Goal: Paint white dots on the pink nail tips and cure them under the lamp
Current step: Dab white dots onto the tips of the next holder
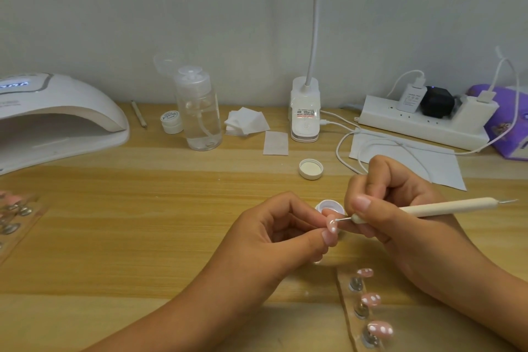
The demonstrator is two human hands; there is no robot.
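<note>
My left hand [281,233] pinches a pink nail tip [332,226] that carries white dots. My right hand [400,208] grips a cream dotting pen [445,206], and its metal point touches the top of that tip. Behind the fingers a small open pot of white gel [328,204] is partly hidden. Near the front right, a clear strip [347,320] holds three pink nail tips [371,299] with white dots, on metal stands. The white curing lamp [57,117] stands at the far left, its display lit.
A pot lid [311,168] lies behind my hands. Along the wall are a clear pump bottle [198,111], a small white jar [171,121], cotton pads [247,121], a desk lamp base [305,110] and a power strip [423,120] with cables. Another strip of tips [14,208] sits at the left edge.
</note>
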